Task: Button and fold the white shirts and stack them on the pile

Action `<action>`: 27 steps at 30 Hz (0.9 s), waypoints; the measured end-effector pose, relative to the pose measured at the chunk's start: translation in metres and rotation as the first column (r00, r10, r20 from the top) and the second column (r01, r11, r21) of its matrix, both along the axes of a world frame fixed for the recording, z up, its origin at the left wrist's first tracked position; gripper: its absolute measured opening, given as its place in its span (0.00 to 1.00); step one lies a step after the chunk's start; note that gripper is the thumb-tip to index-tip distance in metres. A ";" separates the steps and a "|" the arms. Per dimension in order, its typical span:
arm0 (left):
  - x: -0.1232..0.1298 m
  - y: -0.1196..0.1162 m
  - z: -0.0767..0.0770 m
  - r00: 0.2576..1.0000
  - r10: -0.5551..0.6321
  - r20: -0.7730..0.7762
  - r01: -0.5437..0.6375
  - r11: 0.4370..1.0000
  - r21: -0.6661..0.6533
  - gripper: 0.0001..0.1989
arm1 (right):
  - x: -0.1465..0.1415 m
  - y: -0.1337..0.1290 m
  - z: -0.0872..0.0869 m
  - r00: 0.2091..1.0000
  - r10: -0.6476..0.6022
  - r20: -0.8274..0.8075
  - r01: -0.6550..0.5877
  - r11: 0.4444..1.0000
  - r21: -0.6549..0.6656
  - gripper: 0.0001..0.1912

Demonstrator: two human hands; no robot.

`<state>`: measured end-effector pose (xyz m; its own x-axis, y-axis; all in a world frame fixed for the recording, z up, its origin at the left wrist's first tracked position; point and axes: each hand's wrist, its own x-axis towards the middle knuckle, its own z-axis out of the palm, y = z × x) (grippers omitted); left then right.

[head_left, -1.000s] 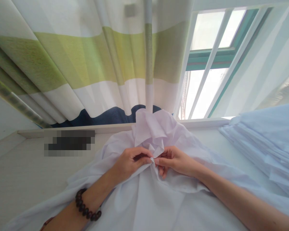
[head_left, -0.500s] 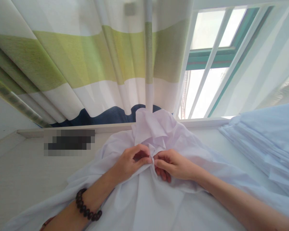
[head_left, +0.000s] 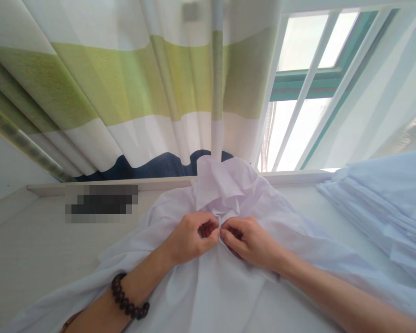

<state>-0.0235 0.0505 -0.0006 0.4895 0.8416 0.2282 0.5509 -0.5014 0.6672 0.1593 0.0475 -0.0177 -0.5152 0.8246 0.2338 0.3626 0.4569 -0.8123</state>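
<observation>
A white collared garment [head_left: 225, 286] lies spread out in front of me, its collar [head_left: 217, 182] at the far end and its folds fanning to both sides. Just below the collar, my left hand [head_left: 192, 236] pinches the front edge between thumb and forefinger. My right hand [head_left: 251, 238] pinches the same edge from the other side, its fingertips almost touching those of the left. Whatever small part sits between the fingertips is too hidden to make out. A dark beaded bracelet [head_left: 126, 300] circles my left wrist.
Folded white cloths [head_left: 377, 212] are stacked at the right on the pale surface [head_left: 38, 259]. A blurred dark object [head_left: 102, 201] lies at the left near a raised edge. Behind hang striped curtains [head_left: 125, 83] beside a barred window [head_left: 305, 83].
My right hand's lower fingers, which hung spread below the pinch, are now curled in under the hand. Both hands stay at the same place on the garment. The view has shifted slightly.
</observation>
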 end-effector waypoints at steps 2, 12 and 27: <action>-0.001 0.001 -0.003 1.000 0.017 -0.018 -0.018 1.000 -0.006 0.05 | 0.000 0.000 -0.001 1.000 -0.002 0.014 0.001 0.999 0.042 0.13; -0.004 0.006 -0.007 0.999 0.036 0.022 -0.034 0.995 -0.097 0.05 | 0.001 0.001 -0.001 1.000 0.014 0.018 -0.014 1.000 0.021 0.11; -0.013 0.009 0.000 0.930 -0.050 0.365 0.228 0.857 -0.462 0.06 | 0.015 0.011 0.006 0.897 0.331 -0.293 -0.424 0.829 -0.364 0.14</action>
<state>-0.0363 0.0598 -0.0002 0.5806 0.8138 -0.0254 0.2048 -0.1158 0.9719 0.1748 0.0583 -0.0122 -0.7835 0.6187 0.0576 0.0320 0.1328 -0.9906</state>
